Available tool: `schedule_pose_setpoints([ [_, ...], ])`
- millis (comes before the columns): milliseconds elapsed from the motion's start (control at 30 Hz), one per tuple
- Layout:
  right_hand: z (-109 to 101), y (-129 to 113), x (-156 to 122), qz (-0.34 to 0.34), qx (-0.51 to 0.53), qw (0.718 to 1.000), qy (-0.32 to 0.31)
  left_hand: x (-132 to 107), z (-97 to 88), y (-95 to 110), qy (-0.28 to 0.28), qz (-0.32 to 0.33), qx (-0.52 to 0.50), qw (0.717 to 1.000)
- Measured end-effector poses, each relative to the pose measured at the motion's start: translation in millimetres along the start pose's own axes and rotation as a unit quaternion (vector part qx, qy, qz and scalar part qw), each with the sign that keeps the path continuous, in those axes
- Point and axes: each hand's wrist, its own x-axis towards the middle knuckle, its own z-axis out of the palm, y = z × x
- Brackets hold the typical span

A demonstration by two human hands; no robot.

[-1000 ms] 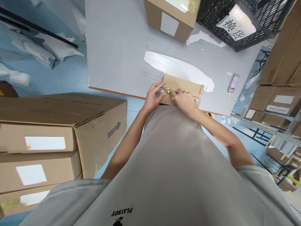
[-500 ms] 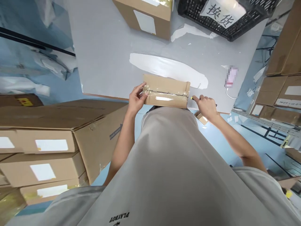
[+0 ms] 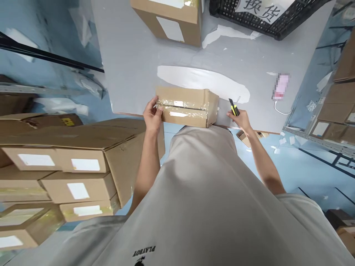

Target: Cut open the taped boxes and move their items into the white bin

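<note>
A small cardboard box [image 3: 184, 96] with clear tape lies at the table's near edge, close to my body. A dark slit runs along its taped seam. My left hand [image 3: 153, 115] grips the box's left end, thumb on the top and fingers at the side. To the right of the box, my right hand [image 3: 240, 119] is closed on a black and yellow utility knife [image 3: 234, 108], held apart from the cardboard. Behind the box lies a long white paper-like sheet [image 3: 202, 79] on the grey table [image 3: 133, 55].
A larger cardboard box [image 3: 180, 27] and a black plastic crate [image 3: 249, 22] stand at the table's far side. A pink, blurred-out item [image 3: 281, 85] lies on the right. Stacked cartons [image 3: 80, 184] fill the left, and shelved boxes [image 3: 338, 107] stand at right.
The knife has come away from the seam's right end and now points up and away in my right hand. The box has shifted left and turned, showing its right end.
</note>
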Motion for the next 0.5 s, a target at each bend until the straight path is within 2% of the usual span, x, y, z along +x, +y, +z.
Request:
schedule_pose_setpoints([
  [100, 34, -4, 19, 0.062, 0.15, 0.987, -0.012, 10, -15.5, -8, 0.029, -0.025, 0.025, 0.999],
  [200, 58, -24, 17, 0.055, 0.199, 0.977, -0.057, 20, -29.7, -19, 0.051, -0.046, 0.053, 0.996],
  [267, 65, -41, 9, 0.037, 0.208, 0.974, -0.08, 25, -36.7, -28, 0.048, -0.037, 0.061, 0.996],
  [333, 66, -56, -1, 0.025, 0.211, 0.974, -0.077, 28, -39.0, -37, 0.03, -0.013, 0.055, 0.998],
  [400, 59, -68, -13, 0.018, 0.21, 0.976, -0.047, 31, -33.4, -41, 0.008, 0.01, 0.043, 0.999],
  [500, 38, -82, -32, -0.006, 0.2, 0.979, 0.035, 35, -3.6, -39, -0.062, 0.036, 0.014, 0.997],
])
